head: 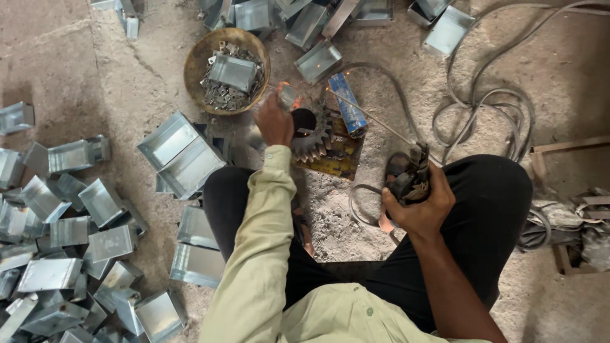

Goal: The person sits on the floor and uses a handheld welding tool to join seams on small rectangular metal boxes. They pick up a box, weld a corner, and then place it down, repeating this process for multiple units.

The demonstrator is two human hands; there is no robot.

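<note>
My left hand [274, 121] grips a small grey metal piece [288, 96] above a dark toothed gear [309, 134]; an orange glow shows beside the piece. My right hand [416, 202] is closed around a black welding electrode holder [407, 175]. A thin welding rod [372, 116] runs from the holder up and left toward the metal piece. The gear rests on a worn yellow slab [335, 164] on the sandy floor between my knees.
A round bowl [194, 60] holds small metal scraps and one tin box. Several open sheet-metal boxes [180, 152] lie at left and along the top. A blue packet [348, 101] lies by the gear. Grey cables [483, 105] coil at right.
</note>
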